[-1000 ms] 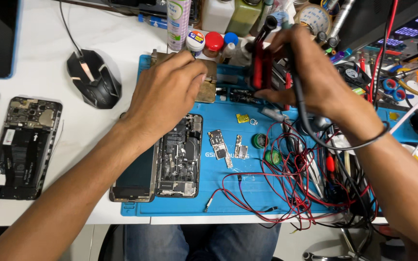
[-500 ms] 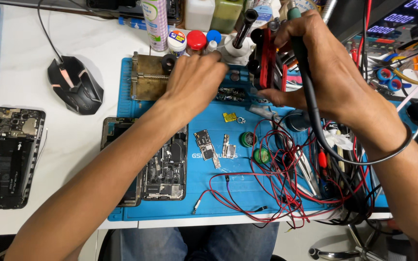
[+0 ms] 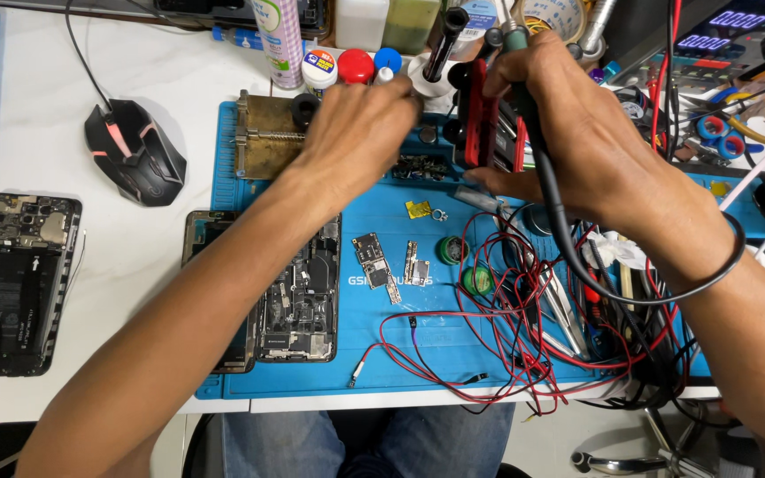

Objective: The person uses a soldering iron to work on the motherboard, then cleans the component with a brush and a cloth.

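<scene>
While the right hand (image 3: 591,133) gripped a soldering iron (image 3: 524,97) upright above the blue mat (image 3: 453,345), the left hand (image 3: 356,133), fingers curled, seemingly pinched something small beside the brass clamp (image 3: 263,137).

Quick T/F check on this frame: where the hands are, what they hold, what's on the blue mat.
1. The right hand holds a corded tool. True.
2. The left hand rests on the computer mouse. False: it is over the blue mat's far edge, apart from the mouse.
3. An opened phone lies on the mat. True.
4. Red wires lie on the mat. True.
5. The mouse sits on the mat. False: it is on the white table.
</scene>
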